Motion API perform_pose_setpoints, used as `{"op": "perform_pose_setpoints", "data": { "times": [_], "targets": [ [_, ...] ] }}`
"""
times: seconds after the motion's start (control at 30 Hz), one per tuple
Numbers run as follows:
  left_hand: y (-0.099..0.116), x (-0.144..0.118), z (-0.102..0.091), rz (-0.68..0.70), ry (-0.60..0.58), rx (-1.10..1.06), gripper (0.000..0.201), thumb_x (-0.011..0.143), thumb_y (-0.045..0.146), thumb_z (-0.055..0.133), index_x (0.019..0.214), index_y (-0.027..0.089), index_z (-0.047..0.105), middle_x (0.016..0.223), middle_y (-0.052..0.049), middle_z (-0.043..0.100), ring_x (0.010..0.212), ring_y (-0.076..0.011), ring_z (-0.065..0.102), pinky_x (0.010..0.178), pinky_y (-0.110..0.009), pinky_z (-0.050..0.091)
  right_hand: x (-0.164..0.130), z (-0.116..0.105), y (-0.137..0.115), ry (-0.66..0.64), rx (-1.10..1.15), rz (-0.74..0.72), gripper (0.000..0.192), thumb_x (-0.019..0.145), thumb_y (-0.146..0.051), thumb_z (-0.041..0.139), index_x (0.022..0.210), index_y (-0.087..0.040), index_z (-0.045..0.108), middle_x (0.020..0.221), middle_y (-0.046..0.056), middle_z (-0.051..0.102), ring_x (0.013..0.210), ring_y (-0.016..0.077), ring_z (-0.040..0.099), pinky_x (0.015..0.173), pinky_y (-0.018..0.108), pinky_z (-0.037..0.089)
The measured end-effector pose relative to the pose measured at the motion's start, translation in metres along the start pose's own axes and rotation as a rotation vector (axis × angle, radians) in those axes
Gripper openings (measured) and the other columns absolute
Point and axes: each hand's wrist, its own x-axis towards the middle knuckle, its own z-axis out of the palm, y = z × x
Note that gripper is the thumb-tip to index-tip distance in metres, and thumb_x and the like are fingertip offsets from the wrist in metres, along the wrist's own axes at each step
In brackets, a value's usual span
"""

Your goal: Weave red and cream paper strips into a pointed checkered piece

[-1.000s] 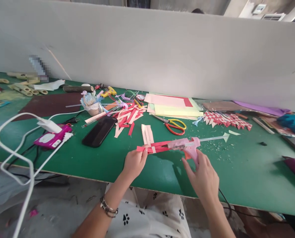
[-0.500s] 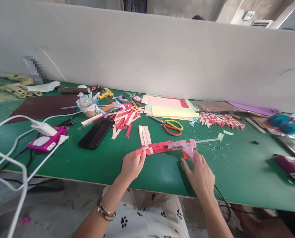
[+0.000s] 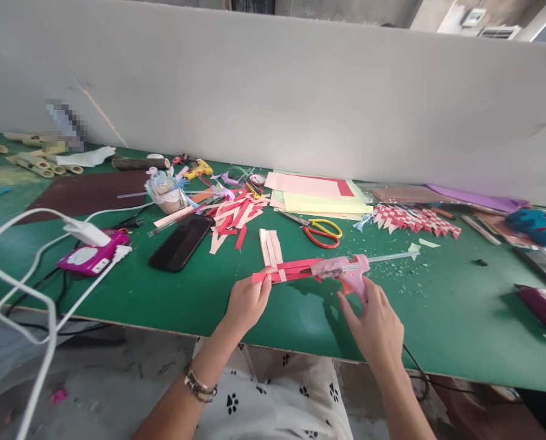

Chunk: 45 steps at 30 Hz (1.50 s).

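From where I stand, the paper piece (image 3: 282,274) looks next to weightless, and I'd expect its strips to be limp, quick to crease and apt to slide out of line. The best place to take it is surely the crossing, pinched flat so that the layers stay together; a loose end would give little control. The glue gun (image 3: 339,267) should feel light but front-heavy, its plastic handle firm to grip, and the metal nozzle (image 3: 306,271) is probably hot, so no place for fingers.

The left hand (image 3: 249,300) has thumb and fingers closed on the paper beside the crossing. The right hand (image 3: 378,321) is wrapped round the gun's handle, thumb near the orange trigger (image 3: 346,288); whether that is squeezed, I can't tell.

The piece is at the near middle of the green bench (image 3: 162,311), this side of the scissors (image 3: 323,234). Red strips (image 3: 299,266) run sideways, pale pink strips (image 3: 271,244) cross them and point away from the person. The gun is pink, a clear glue stick (image 3: 394,256) jutting from its back. Its tip sits among the red ends; I can't tell whether it touches them.
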Motion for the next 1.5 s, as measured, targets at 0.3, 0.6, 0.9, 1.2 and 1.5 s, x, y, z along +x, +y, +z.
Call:
{"op": "perform_pose_setpoints", "data": {
  "times": [0.3, 0.6, 0.9, 1.2, 1.5],
  "targets": [
    [-0.004, 0.000, 0.005, 0.011, 0.033, -0.040, 0.039, 0.092, 0.023, 0.025, 0.102, 0.013, 0.061, 0.102, -0.011, 0.066, 0.089, -0.0196, 0.064, 0.074, -0.028, 0.051, -0.003, 0.016, -0.008, -0.018, -0.005, -0.141, 0.040, 0.085, -0.044, 0.041, 0.116, -0.018, 0.045, 0.097, 0.007, 0.062, 0.074, 0.0179, 0.061, 0.045, 0.023, 0.035],
    [-0.002, -0.001, 0.004, -0.019, -0.006, -0.041, 0.039, 0.093, 0.024, 0.025, 0.103, 0.014, 0.061, 0.104, -0.009, 0.066, 0.088, -0.0193, 0.064, 0.072, -0.028, 0.051, 0.010, 0.006, -0.003, -0.017, -0.041, -0.081, 0.042, 0.084, -0.047, 0.041, 0.115, -0.019, 0.047, 0.096, 0.008, 0.060, 0.074, 0.0188, 0.058, 0.045, 0.024, 0.031],
    [-0.004, -0.001, 0.006, -0.021, 0.006, -0.025, 0.039, 0.093, 0.025, 0.024, 0.101, 0.015, 0.061, 0.099, -0.009, 0.067, 0.082, -0.0180, 0.064, 0.068, -0.026, 0.050, 0.029, -0.049, 0.039, 0.261, -0.151, 0.255, 0.059, 0.076, -0.056, 0.047, 0.122, -0.019, 0.048, 0.101, 0.013, 0.061, 0.077, 0.0275, 0.057, 0.050, 0.030, 0.034],
    [-0.003, -0.001, 0.006, -0.016, 0.006, -0.032, 0.040, 0.093, 0.025, 0.023, 0.100, 0.015, 0.062, 0.096, -0.009, 0.068, 0.082, -0.0183, 0.064, 0.069, -0.026, 0.049, -0.018, -0.031, -0.008, 0.229, -0.099, -0.082, 0.047, 0.082, -0.052, 0.044, 0.114, -0.018, 0.050, 0.081, 0.006, 0.059, 0.068, 0.0172, 0.056, 0.047, 0.023, 0.033],
    [-0.003, -0.002, 0.007, -0.061, -0.005, -0.084, 0.039, 0.093, 0.024, 0.025, 0.102, 0.016, 0.062, 0.101, -0.008, 0.067, 0.085, -0.0189, 0.065, 0.071, -0.027, 0.050, -0.002, 0.007, -0.020, 0.165, -0.152, -0.224, 0.037, 0.085, -0.041, 0.044, 0.113, -0.018, 0.051, 0.082, 0.003, 0.058, 0.070, 0.0132, 0.053, 0.047, 0.023, 0.026]
  ]
}}
